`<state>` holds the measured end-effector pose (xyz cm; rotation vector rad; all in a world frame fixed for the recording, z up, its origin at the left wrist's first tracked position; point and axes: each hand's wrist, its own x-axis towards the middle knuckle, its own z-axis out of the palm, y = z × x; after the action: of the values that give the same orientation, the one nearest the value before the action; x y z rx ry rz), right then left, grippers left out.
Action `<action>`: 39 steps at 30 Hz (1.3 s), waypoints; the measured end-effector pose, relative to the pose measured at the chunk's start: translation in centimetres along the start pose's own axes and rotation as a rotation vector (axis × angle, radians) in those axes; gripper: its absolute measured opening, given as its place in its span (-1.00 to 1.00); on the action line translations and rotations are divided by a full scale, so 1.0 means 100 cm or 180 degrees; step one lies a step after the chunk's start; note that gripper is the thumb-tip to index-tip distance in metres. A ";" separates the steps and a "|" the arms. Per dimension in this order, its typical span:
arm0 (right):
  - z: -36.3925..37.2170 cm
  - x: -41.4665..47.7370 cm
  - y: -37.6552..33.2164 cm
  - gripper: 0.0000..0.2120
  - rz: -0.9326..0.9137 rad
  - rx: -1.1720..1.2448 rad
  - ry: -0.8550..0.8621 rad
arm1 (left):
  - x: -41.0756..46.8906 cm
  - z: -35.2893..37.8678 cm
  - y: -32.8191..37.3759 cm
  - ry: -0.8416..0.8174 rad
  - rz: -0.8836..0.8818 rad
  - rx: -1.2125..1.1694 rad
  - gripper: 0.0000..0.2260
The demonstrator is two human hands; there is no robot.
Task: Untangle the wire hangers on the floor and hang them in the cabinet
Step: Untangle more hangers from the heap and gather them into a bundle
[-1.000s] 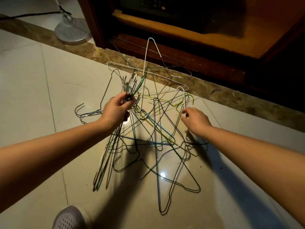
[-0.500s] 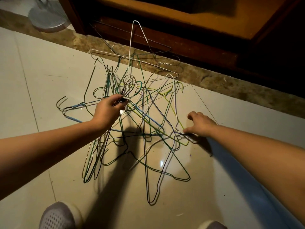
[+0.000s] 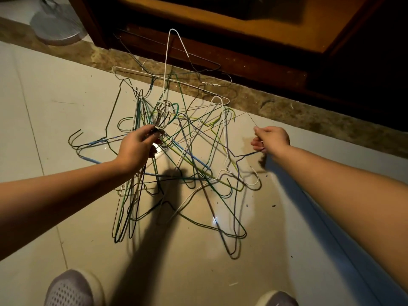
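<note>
Nearest, at 7 o'clock of the view, sits a grey mesh shoe point(image 3: 72, 288), and the toe of a second shoe point(image 3: 276, 299) shows at 5 o'clock. Both stand on the pale glossy floor point(image 3: 44, 111).

Beyond them, around the middle of the view, the wire hangers point(image 3: 187, 164) lie on the tiles as one loose tangle. They are thin bent wires in green, blue, dark grey, yellow-green and white, with triangles and hooks crossing over each other.

The left hand point(image 3: 138, 149) comes in from 8 o'clock. Its grip is clamped round a bunch of hanger necks, with their hooks sprouting above the fingers. Several hangers hang from this bunch in a tight sheaf toward 7 o'clock.

The right hand point(image 3: 272, 139) comes in from 4 o'clock, at the tangle's 3 o'clock edge. Its grip is closed on the tip of a blue hanger point(image 3: 247, 154), whose wire runs back into the pile.

Farther off, toward 12 o'clock, a white hanger point(image 3: 167, 62) stands upright above the heap. Behind it a mottled stone strip point(image 3: 287, 107) crosses the floor. Past that is the dark wooden cabinet point(image 3: 220, 54), standing open with no hanger seen inside. A round grey fan base point(image 3: 58, 26) stands at 11 o'clock.
</note>
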<state>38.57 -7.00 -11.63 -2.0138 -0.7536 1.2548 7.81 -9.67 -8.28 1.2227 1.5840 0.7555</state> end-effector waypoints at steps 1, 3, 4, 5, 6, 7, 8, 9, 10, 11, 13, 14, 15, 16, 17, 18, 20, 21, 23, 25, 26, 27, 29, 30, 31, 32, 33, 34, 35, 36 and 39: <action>0.002 0.000 -0.004 -0.84 0.0108 0.0270 0.0025 | -0.001 0.000 0.001 0.0010 -0.0021 -0.0064 -0.82; 0.007 -0.006 -0.014 -0.85 0.0309 0.0865 0.0075 | -0.003 -0.001 0.004 0.0050 -0.0046 -0.0228 -0.81; 0.010 -0.011 -0.018 -0.85 0.0396 0.1173 0.0105 | -0.004 -0.001 0.006 0.0074 -0.0071 -0.0331 -0.80; 0.014 -0.015 -0.022 -0.85 0.0455 0.1444 0.0139 | -0.005 -0.002 0.008 0.0093 -0.0104 -0.0438 -0.80; 0.018 -0.019 -0.026 -0.84 0.0502 0.1622 0.0177 | -0.005 -0.002 0.010 0.0098 -0.0130 -0.0532 -0.80; 0.022 -0.023 -0.029 -0.83 0.0540 0.1713 0.0233 | -0.006 -0.003 0.011 0.0094 -0.0145 -0.0586 -0.81; 0.027 -0.026 -0.032 -0.85 0.0570 0.1716 0.0309 | -0.006 -0.003 0.013 0.0085 -0.0162 -0.0615 -0.81; 0.031 -0.029 -0.035 -0.86 0.0615 0.1679 0.0389 | -0.007 -0.003 0.014 0.0079 -0.0184 -0.0633 -0.82; 0.036 -0.032 -0.039 -0.81 0.0655 0.1637 0.0436 | -0.007 -0.004 0.015 0.0074 -0.0201 -0.0667 -0.81; 0.040 -0.036 -0.044 -0.75 0.0692 0.1579 0.0480 | -0.008 -0.005 0.015 0.0075 -0.0214 -0.0710 -0.81; 0.044 -0.044 -0.058 -0.73 0.0702 0.1577 0.0540 | -0.010 -0.008 0.017 0.0085 -0.0247 -0.0788 -0.81; 0.045 -0.045 -0.065 -0.80 0.0607 0.1622 0.0481 | -0.011 -0.010 0.018 0.0092 -0.0261 -0.0820 -0.81; 0.045 -0.048 -0.073 -0.91 0.0494 0.1635 0.0343 | -0.012 -0.013 0.019 0.0094 -0.0264 -0.0839 -0.81; 0.046 -0.051 -0.081 -0.91 0.0352 0.1659 0.0177 | -0.013 -0.016 0.020 0.0092 -0.0263 -0.0846 -0.82; 0.047 -0.052 -0.088 -0.83 0.0203 0.1689 0.0096 | -0.014 -0.018 0.020 0.0093 -0.0262 -0.0857 -0.82; 0.049 -0.054 -0.094 -0.80 0.0058 0.1759 0.0108 | -0.015 -0.020 0.021 0.0095 -0.0257 -0.0896 -0.82; 0.055 -0.062 -0.097 -0.80 -0.0272 0.1706 0.0153 | -0.016 -0.024 0.023 0.0113 -0.0236 -0.1001 -0.81; 0.060 -0.069 -0.096 -0.79 -0.0479 0.1437 0.0042 | -0.017 -0.025 0.024 0.0127 -0.0233 -0.1047 -0.81; 0.069 -0.084 -0.090 -0.74 -0.0903 0.0695 -0.0351 | -0.018 -0.028 0.026 0.0148 -0.0243 -0.1093 -0.82; 0.076 -0.094 -0.083 -0.70 -0.1240 0.0156 -0.0667 | -0.018 -0.030 0.028 0.0152 -0.0237 -0.1102 -0.81; 0.078 -0.096 -0.081 -0.70 -0.1329 -0.0027 -0.0791 | -0.018 -0.030 0.029 0.0148 -0.0234 -0.1119 -0.80; 0.081 -0.095 -0.079 -0.71 -0.1373 -0.0240 -0.0887 | -0.018 -0.030 0.029 0.0144 -0.0238 -0.1146 -0.79; 0.084 -0.094 -0.076 -0.71 -0.1345 -0.0734 -0.1015 | -0.019 -0.031 0.031 0.0151 -0.0257 -0.1181 -0.78; 0.084 -0.094 -0.076 -0.70 -0.1201 -0.0856 -0.1104 | -0.018 -0.031 0.031 0.0165 -0.0260 -0.1175 -0.77; 0.083 -0.093 -0.076 -0.70 -0.0943 -0.0836 -0.1267 | -0.018 -0.032 0.031 0.0183 -0.0253 -0.1147 -0.77; 0.083 -0.093 -0.076 -0.69 -0.0657 -0.0758 -0.1480 | -0.018 -0.033 0.031 0.0203 -0.0242 -0.1106 -0.77; 0.082 -0.093 -0.076 -0.68 -0.0432 -0.0678 -0.1672 | -0.017 -0.034 0.030 0.0225 -0.0228 -0.1065 -0.76; 0.081 -0.094 -0.077 -0.66 -0.0312 -0.0636 -0.1786 | -0.017 -0.035 0.029 0.0247 -0.0215 -0.1037 -0.76; 0.080 -0.093 -0.078 -0.65 -0.0271 -0.0553 -0.1808 | -0.016 -0.036 0.029 0.0264 -0.0205 -0.1020 -0.76; 0.079 -0.092 -0.079 -0.63 -0.0283 -0.0391 -0.1754 | -0.016 -0.038 0.028 0.0272 -0.0199 -0.1015 -0.76; 0.079 -0.082 -0.085 -0.66 -0.0285 0.0391 -0.1305 | -0.017 -0.040 0.028 0.0297 -0.0194 -0.0979 -0.76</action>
<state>27.09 -5.99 -3.30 -1.6242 -0.9189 1.6415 5.09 -10.14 -3.90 0.9236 1.5060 0.9876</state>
